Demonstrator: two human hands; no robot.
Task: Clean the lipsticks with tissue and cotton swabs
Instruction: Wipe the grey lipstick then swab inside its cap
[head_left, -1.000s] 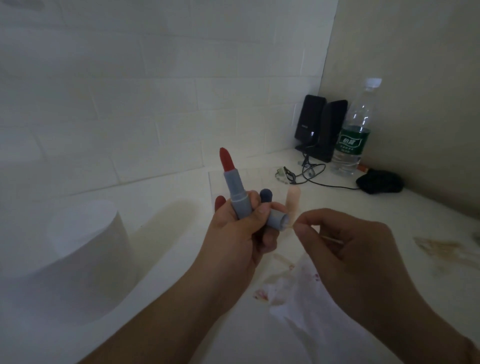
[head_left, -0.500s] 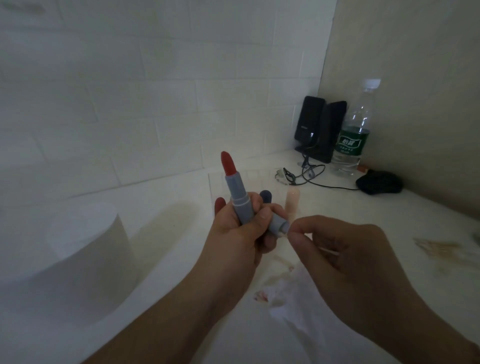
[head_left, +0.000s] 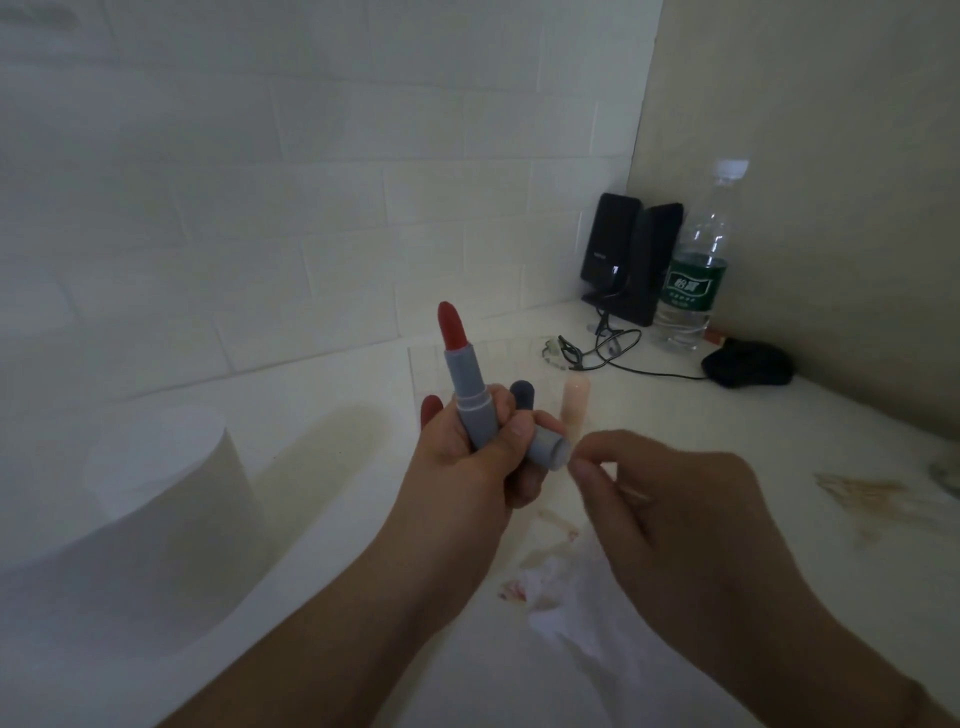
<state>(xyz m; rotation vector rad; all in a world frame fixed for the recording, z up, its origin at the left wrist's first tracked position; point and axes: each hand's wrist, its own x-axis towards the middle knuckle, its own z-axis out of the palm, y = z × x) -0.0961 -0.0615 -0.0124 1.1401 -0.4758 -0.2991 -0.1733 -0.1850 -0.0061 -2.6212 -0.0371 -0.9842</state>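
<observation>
Both hands meet low in the middle of the view, above a white table (head_left: 779, 519). The right hand (head_left: 691, 525) has its fingers curled, thumb and forefinger pinching a thin cotton swab (head_left: 631, 493) whose pale stick shows just behind the thumb; its tip, held at the mouth of a grey cap, is too small to make out. The left hand (head_left: 467, 457) grips two things at once: a grey plastic lipstick tube (head_left: 470, 402) standing nearly upright with its red bullet wound out at the top, and the grey cylindrical lipstick cap (head_left: 548, 448), held under the thumb with its open end facing the right hand. Beneath the hands lies a crumpled white tissue (head_left: 587, 613) smeared with red marks. To the left stands a large white roll of tissue paper (head_left: 161, 514). Just beyond the left hand, a pale peach lipstick tube (head_left: 575, 402) stands upright on the table. Brownish stains (head_left: 862, 491) mark the table on the right. Farther back, a tangle of black cable (head_left: 608, 348) runs towards a black computer mouse (head_left: 748, 364). In the far corner, against the white tiled wall (head_left: 311, 208), stand two black speakers (head_left: 628, 260), with a clear plastic water bottle with a green label (head_left: 693, 270) just beside them.
</observation>
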